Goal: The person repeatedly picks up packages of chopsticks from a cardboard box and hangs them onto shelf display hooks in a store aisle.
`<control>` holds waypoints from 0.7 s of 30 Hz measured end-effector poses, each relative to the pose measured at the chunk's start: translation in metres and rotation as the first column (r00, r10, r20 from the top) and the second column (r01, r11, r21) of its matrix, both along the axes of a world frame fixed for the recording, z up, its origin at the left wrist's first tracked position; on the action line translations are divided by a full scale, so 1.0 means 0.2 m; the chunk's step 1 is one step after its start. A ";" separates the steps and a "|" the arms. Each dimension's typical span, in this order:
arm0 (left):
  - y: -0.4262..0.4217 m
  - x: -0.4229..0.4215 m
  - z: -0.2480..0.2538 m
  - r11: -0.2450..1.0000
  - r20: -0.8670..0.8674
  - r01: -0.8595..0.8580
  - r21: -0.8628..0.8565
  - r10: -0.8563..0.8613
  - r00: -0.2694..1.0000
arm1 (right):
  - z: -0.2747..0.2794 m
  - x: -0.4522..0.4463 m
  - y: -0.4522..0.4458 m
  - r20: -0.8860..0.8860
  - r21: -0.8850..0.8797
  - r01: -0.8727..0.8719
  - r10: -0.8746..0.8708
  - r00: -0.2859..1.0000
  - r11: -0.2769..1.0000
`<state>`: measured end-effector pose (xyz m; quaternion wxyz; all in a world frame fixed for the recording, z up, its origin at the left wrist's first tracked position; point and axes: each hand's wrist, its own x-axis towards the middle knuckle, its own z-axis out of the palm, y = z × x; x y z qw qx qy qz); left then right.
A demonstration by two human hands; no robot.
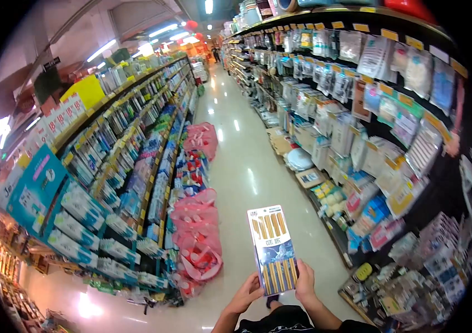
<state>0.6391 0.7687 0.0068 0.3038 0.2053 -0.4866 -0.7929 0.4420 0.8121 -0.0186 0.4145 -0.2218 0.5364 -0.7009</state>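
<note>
A flat pack of chopsticks (273, 251) is held upright in front of me, tilted slightly, above the aisle floor. Light-brown sticks show through its upper and lower windows, with a white and dark blue printed band between them. My left hand (245, 295) grips its lower left edge, and my right hand (304, 284) closes on the lower right edge. Fingers behind the card are hidden. Below the pack, part of my dark clothing and one shoe are visible.
Shelves of boxed goods (136, 150) line the left side, with pink bags of bottles (197, 233) on the floor beside them. On the right stand racks of hanging packets (352, 139). A shiny floor (236, 155) runs between them, and a distant person (216, 54) stands far down the aisle.
</note>
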 end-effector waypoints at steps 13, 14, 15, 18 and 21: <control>-1.53 -0.48 0.15 0.646 -0.034 -0.726 0.237 0.752 0.658 | 0.16 -0.24 -1.55 -0.256 0.171 -0.495 0.524 0.812 0.852; -1.64 -0.48 0.06 0.650 0.077 -0.727 0.219 0.732 0.677 | 0.09 -0.27 -1.66 -0.280 0.227 -0.531 0.577 0.767 0.816; -1.77 -0.46 -0.09 0.659 0.186 -0.725 0.201 0.701 0.688 | 0.17 -0.30 -1.74 -0.093 0.241 -0.590 0.624 0.776 0.770; -2.19 -0.55 -0.24 0.626 0.209 -0.763 0.163 0.734 0.647 | 0.05 -0.42 -2.09 -0.093 0.346 -0.534 0.595 0.798 0.771; -2.63 -0.64 -0.25 0.622 0.125 -0.757 0.201 0.750 0.649 | -0.04 -0.62 -2.51 -0.116 0.390 -0.544 0.626 0.771 0.742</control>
